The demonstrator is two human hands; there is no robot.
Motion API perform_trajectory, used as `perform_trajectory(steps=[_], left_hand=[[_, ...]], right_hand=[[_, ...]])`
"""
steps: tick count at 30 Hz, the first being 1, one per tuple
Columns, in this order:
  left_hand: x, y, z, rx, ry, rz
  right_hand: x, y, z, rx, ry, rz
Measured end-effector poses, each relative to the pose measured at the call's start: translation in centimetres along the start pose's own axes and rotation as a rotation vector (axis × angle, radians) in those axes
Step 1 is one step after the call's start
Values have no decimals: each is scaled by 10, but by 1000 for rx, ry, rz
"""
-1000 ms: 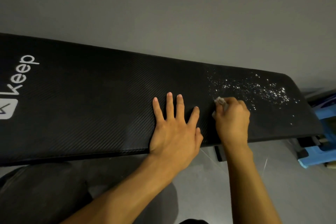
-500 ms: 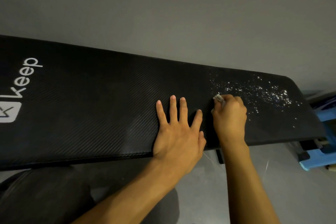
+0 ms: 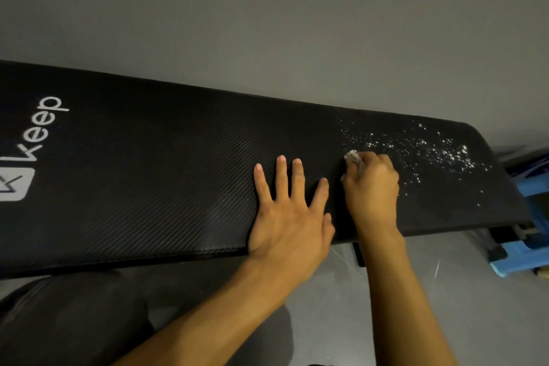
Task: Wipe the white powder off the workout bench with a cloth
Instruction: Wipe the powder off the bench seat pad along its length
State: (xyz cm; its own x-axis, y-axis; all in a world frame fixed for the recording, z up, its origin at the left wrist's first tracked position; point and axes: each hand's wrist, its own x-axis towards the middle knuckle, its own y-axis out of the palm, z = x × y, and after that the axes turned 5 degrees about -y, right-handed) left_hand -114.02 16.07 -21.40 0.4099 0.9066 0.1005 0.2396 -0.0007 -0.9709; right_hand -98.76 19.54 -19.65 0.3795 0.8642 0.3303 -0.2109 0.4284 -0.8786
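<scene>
A long black workout bench with a white "Keep" logo runs across the view. White powder lies scattered over its right end. My right hand grips a small grey cloth, bunched under curled fingers, at the left edge of the powder patch. Only a corner of the cloth shows past the knuckles. Just left of it, my left hand lies flat on the bench with its fingers spread.
A grey wall stands right behind the bench. A blue plastic stool sits at the right end, partly under the bench. A dark cushion-like shape fills the lower left over the grey floor.
My right hand with the cloth has slid slightly up and left along the powder's edge. The left hand has stayed flat in the same spot.
</scene>
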Motion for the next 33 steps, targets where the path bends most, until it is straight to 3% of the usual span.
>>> perform_trajectory(steps=[5, 13, 19, 24, 30, 33], left_hand=[[1, 4, 0, -10, -9, -23], [1, 5, 0, -11, -10, -26], [0, 2, -2, -6, -10, -32], [0, 3, -4, 7, -22, -36], [1, 5, -3, 2, -28, -54], [2, 6, -3, 1, -34, -53]], right_hand=[[-32, -10, -10, 23, -131, 15], [32, 11, -2, -42, 11, 48], [-15, -2, -6, 81, -145, 30], [38, 12, 2, 18, -3, 55], [24, 14, 3, 120, -94, 45], [33, 17, -2, 119, -28, 31]])
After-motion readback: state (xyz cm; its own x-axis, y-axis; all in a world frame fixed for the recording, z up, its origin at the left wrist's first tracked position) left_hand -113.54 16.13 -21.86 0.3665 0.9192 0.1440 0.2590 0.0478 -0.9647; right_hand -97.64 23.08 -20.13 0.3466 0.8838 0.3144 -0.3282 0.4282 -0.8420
